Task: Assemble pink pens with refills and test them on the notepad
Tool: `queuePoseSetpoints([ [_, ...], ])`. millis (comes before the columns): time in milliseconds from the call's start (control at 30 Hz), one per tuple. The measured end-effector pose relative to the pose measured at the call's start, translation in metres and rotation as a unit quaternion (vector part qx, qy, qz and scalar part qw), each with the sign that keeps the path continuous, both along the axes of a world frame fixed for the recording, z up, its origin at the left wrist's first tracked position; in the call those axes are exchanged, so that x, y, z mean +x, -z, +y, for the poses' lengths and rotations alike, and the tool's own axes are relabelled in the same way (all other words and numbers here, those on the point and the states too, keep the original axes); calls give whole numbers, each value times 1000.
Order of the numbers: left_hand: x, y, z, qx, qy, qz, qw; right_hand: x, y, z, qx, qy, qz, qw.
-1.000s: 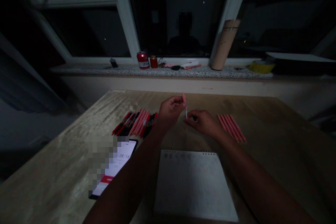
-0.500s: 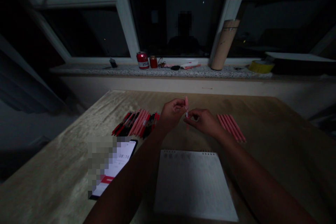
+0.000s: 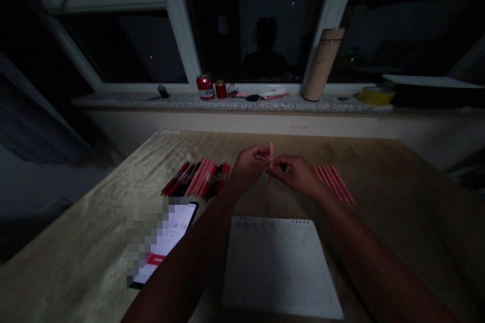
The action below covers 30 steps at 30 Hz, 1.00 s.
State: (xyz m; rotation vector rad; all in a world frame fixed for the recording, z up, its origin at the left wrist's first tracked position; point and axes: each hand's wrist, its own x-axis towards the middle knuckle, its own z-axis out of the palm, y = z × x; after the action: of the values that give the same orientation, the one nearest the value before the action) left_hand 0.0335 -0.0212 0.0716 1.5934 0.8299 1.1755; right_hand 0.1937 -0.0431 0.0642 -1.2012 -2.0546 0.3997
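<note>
A slim pink pen (image 3: pixel 271 149) stands upright between my hands, above the table beyond the notepad. My left hand (image 3: pixel 248 165) grips its upper part between thumb and fingers. Lower down, my right hand (image 3: pixel 291 170) pinches the same pen, its fingertips close to the left ones. On the right lies a row of several pink pens (image 3: pixel 333 184), side by side. A bunch of red, black and pink pens (image 3: pixel 197 179) lies to the left of my left hand, partly hidden by it.
A spiral notepad (image 3: pixel 280 267) lies in front of me, with a lit phone (image 3: pixel 166 242) to its left under my forearm. Along the windowsill stand a red can (image 3: pixel 205 87), a small red jar (image 3: pixel 221 90), a tall tube (image 3: pixel 325 64) and a yellow tape roll (image 3: pixel 376 96).
The two halves of the pink pen have come together: a white section showed between my hands before, and now it is covered. My hands have shifted very slightly.
</note>
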Motion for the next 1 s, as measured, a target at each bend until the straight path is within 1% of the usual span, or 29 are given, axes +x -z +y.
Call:
queuePoseSetpoints([
  [133,0,-1,-1,-11,6,-3,1000,0,-1,0,-7,-1,6,1000],
  [433,2,-4,-4,-29,2,0,1000,0,-2,0,0,2,-5,1000],
  [700,0,-1,-2,-9,21,13,1000,1,-3,-1,-8,3,1,1000],
  [1000,-2,-8,-5,5,48,30,998,0,-4,-2,-7,-16,2,1000],
])
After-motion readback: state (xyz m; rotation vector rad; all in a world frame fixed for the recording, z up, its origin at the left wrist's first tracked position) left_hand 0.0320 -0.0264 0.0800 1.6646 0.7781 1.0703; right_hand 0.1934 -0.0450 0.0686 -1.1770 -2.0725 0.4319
